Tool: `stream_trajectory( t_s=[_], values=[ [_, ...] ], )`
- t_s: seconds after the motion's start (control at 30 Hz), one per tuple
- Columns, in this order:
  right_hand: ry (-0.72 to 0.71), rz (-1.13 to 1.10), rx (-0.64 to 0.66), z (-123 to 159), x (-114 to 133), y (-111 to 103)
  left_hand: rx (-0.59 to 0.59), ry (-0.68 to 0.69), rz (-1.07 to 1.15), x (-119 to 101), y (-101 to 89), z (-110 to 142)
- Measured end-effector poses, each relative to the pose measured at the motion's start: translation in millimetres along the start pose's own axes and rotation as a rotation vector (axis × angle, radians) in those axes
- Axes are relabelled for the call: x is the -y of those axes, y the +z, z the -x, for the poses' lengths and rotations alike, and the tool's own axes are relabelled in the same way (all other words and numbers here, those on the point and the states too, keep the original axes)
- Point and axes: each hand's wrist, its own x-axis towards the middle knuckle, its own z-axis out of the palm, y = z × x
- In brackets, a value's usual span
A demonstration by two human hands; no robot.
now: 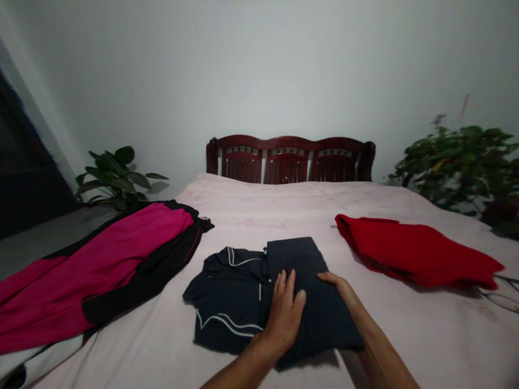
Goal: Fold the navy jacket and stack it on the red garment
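A dark navy track jacket [231, 297] with white piping lies flat on the pale pink bedsheet [259, 216], its lower part folded over to the right into a dark panel [298, 259]. My left hand [284, 313] rests palm down on the jacket, fingers spread near the fold. My right hand [336, 286] lies flat on the right side of the folded panel, its fingers pointing left. Neither hand grips the cloth.
A red garment [413, 254] lies bunched on the bed to the right. A magenta and black jacket [101, 265] spreads over the left side. A dark red wooden headboard [290, 159] stands at the far end, between green potted plants [117, 178] [458, 167].
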Motion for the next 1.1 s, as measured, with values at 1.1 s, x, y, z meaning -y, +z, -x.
stream_trajectory(
  t_s=[1.1],
  values=[
    [-0.550,1.433,-0.141,-111,-9,108,-0.138,0.198,-0.898,79,-87.4,37]
  ],
)
